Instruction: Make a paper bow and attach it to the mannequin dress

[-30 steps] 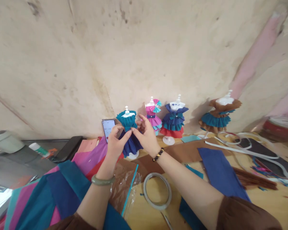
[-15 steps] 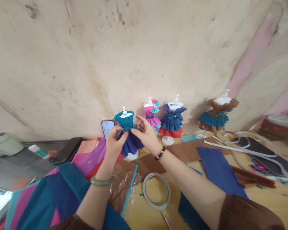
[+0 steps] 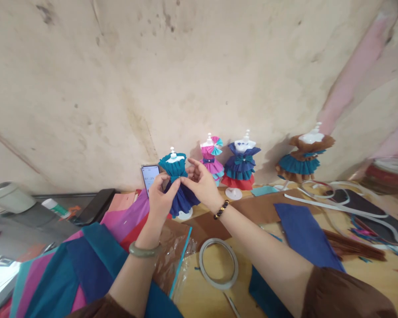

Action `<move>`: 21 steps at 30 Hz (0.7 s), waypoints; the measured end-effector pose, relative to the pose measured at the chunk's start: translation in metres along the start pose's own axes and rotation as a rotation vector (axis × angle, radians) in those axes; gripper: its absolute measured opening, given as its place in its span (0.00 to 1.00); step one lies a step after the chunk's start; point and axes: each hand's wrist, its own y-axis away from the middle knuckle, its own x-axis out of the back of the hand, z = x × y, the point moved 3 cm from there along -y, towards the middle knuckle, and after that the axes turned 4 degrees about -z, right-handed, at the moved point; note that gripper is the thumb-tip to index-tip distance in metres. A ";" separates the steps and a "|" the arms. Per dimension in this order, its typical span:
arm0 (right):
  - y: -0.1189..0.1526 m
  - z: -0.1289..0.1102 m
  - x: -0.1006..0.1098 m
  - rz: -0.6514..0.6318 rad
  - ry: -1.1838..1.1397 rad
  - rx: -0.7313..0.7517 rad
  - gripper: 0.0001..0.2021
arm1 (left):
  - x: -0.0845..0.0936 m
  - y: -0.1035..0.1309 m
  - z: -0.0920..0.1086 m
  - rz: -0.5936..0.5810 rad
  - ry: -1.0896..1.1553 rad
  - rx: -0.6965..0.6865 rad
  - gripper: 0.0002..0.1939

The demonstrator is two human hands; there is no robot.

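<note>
A small white dress form wears a crepe paper dress with a pleated teal top and a navy skirt. My left hand is closed at the left of its waist, thumb pressed to the front. From the other side my right hand pinches the waist, thumb and forefinger on the teal paper there. Both thumb tips nearly meet at the middle, partly covering a teal piece at the waist that may be a bow.
More dressed forms stand along the wall: a pink one, a navy one and a brown one. A phone leans behind my left hand. On the table lie a tape roll, scissors, navy paper and coloured sheets.
My thumbs have drawn closer together at the dress's waist, covering more of the teal piece there. The view has shifted slightly; the other forms stay in place.
</note>
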 end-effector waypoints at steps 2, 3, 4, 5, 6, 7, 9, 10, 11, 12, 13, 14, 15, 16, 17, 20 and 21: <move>0.000 0.001 0.001 -0.003 -0.013 -0.001 0.30 | 0.000 0.000 0.000 0.027 -0.010 0.002 0.10; 0.000 0.002 0.001 -0.007 -0.021 -0.002 0.30 | 0.000 0.000 0.000 0.029 -0.013 -0.002 0.09; -0.001 0.002 0.003 -0.013 -0.028 -0.004 0.31 | -0.001 0.000 0.000 0.031 -0.022 -0.012 0.09; -0.001 0.003 0.004 -0.021 -0.036 -0.007 0.31 | -0.001 0.000 0.001 0.035 -0.037 -0.025 0.09; -0.002 0.004 0.005 -0.032 -0.047 -0.011 0.32 | -0.001 0.000 0.002 0.042 -0.060 -0.041 0.09; -0.002 0.004 0.007 -0.048 -0.063 -0.019 0.32 | -0.001 0.001 0.002 0.053 -0.085 -0.057 0.08; -0.003 0.005 0.009 -0.097 -0.116 -0.041 0.33 | -0.001 0.001 0.003 0.076 -0.127 -0.078 0.08; -0.002 0.005 0.009 -0.122 -0.147 -0.054 0.33 | -0.001 0.001 0.003 0.087 -0.143 -0.082 0.08; -0.002 0.005 0.010 -0.144 -0.174 -0.066 0.33 | -0.001 0.001 0.002 0.094 -0.153 -0.082 0.08; -0.002 0.005 0.010 -0.159 -0.193 -0.077 0.34 | -0.001 0.001 0.001 0.096 -0.158 -0.082 0.08; -0.001 0.004 0.011 -0.167 -0.202 -0.085 0.33 | -0.001 0.001 0.000 0.094 -0.157 -0.083 0.08; -0.001 0.004 0.011 -0.165 -0.202 -0.090 0.33 | -0.001 0.002 -0.001 0.093 -0.152 -0.087 0.08; -0.001 0.003 0.012 -0.157 -0.195 -0.093 0.33 | -0.001 0.002 -0.002 0.090 -0.142 -0.093 0.08; -0.001 0.003 0.012 -0.145 -0.186 -0.094 0.33 | -0.001 0.002 -0.003 0.085 -0.129 -0.098 0.08; -0.001 0.003 0.013 -0.130 -0.176 -0.094 0.32 | -0.002 0.003 -0.004 0.083 -0.116 -0.103 0.08; -0.002 0.003 0.013 -0.077 -0.130 -0.091 0.31 | -0.002 0.004 -0.005 0.073 -0.092 -0.104 0.08; -0.002 0.002 0.012 -0.064 -0.114 -0.089 0.31 | -0.002 0.004 -0.005 0.070 -0.090 -0.099 0.08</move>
